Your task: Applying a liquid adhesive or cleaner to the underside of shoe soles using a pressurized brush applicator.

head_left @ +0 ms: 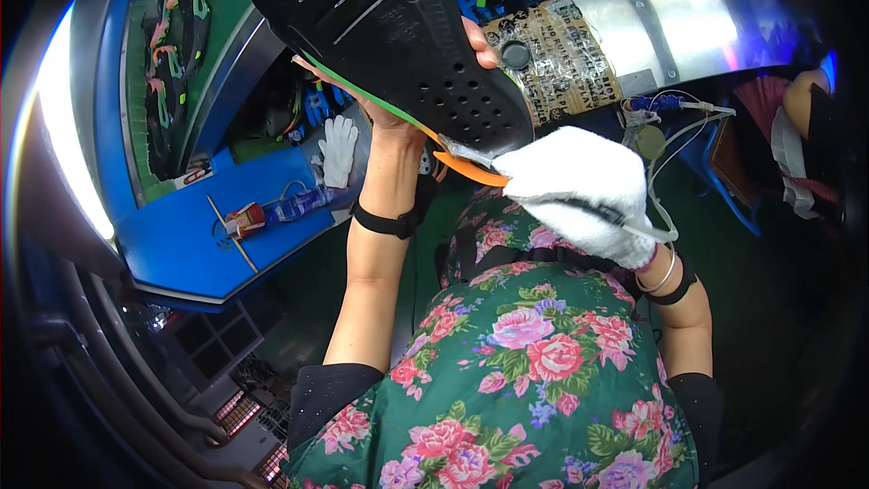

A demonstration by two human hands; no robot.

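Note:
A large black shoe-shaped piece (398,27), with slits at one end and round holes at the other, is held up before me. Green and orange edging (380,104) runs along its near side. My left hand (396,118), bare, wraps round it from behind, with fingertips showing at the far edge. My right hand (579,190), in a white glove, is closed at the holed end. From its fingers an orange strip (471,169) sticks out, next to a shiny, clear-looking bit (466,152). A dark, slim object with a pale tube (668,228) lies along the glove; its kind is unclear.
Left, a blue table (181,244) carries a white glove (339,149) and a red-and-blue device (249,219). Shoe parts (172,63) lie on a green belt. A metal guard (679,27), partly taped, curves behind. At right is another person's arm (806,104).

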